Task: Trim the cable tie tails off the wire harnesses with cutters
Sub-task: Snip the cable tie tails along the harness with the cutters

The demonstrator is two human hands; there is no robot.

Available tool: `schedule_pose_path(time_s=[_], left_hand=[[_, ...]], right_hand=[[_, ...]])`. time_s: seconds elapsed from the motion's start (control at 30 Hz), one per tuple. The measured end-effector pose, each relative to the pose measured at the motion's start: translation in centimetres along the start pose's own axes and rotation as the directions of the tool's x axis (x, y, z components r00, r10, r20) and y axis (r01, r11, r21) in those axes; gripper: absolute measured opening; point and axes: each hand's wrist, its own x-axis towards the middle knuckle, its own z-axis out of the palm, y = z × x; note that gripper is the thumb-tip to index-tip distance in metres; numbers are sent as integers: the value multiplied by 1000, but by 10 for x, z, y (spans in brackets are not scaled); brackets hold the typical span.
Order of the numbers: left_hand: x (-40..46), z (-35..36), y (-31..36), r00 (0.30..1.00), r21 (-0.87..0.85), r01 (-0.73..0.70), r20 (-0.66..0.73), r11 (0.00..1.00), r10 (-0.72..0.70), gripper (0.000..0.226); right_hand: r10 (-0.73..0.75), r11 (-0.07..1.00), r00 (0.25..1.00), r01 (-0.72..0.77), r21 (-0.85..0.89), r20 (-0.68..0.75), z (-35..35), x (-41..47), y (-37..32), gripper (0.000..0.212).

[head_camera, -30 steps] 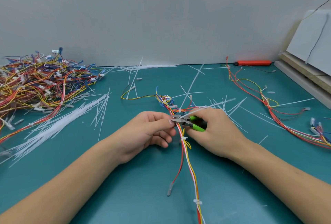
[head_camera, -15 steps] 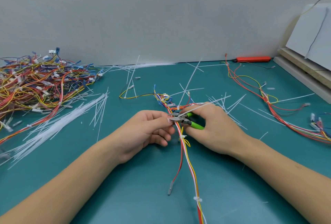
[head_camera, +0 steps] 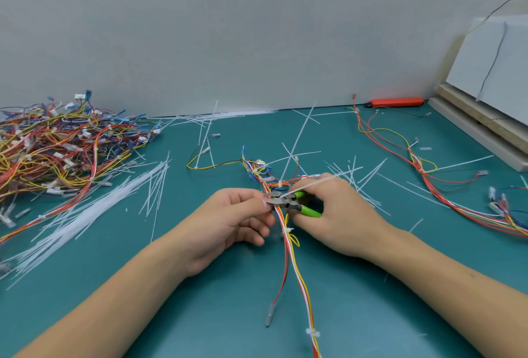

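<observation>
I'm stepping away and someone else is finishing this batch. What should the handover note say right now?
Left hand pinches the harness at mid-table. Right hand grips the green-handled cutters, their tip at an untrimmed tie tail.
Done: two ties nearer the body look trimmed; cut tails litter the mat.
Left: this cut, another long tail just beyond, and possibly the harness on the right and the pile.
</observation>
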Motion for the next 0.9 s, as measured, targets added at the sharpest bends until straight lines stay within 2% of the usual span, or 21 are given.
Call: schedule_pose_path(time_s=[0.13, 0.33, 0.47, 0.53, 0.63, 0.73, 0.9], left_hand=[[0, 0, 0, 1000, 1, 2, 1, 1000, -2, 11], [1, -1, -1, 1000, 12, -3, 3, 1000, 3, 15], [0, -1, -1, 1000, 14, -1, 4, 1000, 1, 19], [0, -1, -1, 1000, 18, 0, 6, 1000, 0, 18], [0, -1, 0, 1000, 34, -1, 14, 999, 1, 15], [0, 0, 0, 1000, 34, -7, 16, 999, 6, 14], [0, 0, 0, 1000, 35, -4, 14, 999, 3, 14]], right_hand=[[19, 1000, 1000, -19, -23, -8, 0, 0, 0, 5], [99, 995, 994, -100, -23, -45, 2, -4, 1, 27], [111, 993, 993, -112, -41, -45, 2, -5, 0, 30], [94, 995, 994, -96, -33, -47, 2, -5, 0, 27], [42, 998, 998, -44, -39, -49, 4, -4, 2, 6], [33, 998, 998, -35, -47, -53, 2, -5, 3, 18], [37, 999, 998, -39, -36, -50, 2, -4, 2, 20]])
